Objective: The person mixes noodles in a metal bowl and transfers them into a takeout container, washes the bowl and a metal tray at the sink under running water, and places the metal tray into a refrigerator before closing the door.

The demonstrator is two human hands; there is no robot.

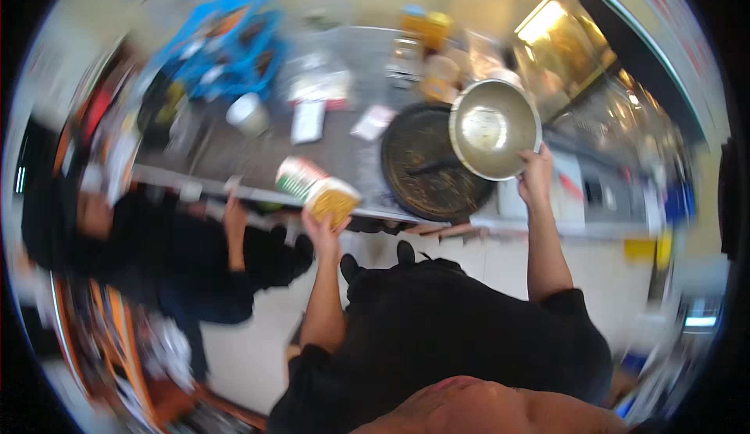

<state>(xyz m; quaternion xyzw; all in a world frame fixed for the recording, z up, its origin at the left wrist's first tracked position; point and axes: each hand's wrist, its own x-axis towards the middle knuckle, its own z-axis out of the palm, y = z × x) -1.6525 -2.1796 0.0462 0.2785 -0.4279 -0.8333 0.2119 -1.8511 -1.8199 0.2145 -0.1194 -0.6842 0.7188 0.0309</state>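
Observation:
My left hand (326,232) grips the lower end of a printed packet (319,191) in white, green and red. A golden-yellow area shows at the end nearest my fingers; blur hides whether it is food or print. Raised on the other side, my right hand (534,179) holds a round metal bowl (495,129) by its rim. The bowl is tilted so that its shiny inside faces me, and I see nothing in it. Below and left of the bowl, a large round dark pan (422,182) lies on the counter, with a black elongated thing across it.
On the counter (220,153) are a blue plastic basket (234,47), a white cup (247,114), a white box (307,122) and several jars (439,76). A white board (542,191) lies right of the pan. At left another person (176,258) in dark clothes stands close.

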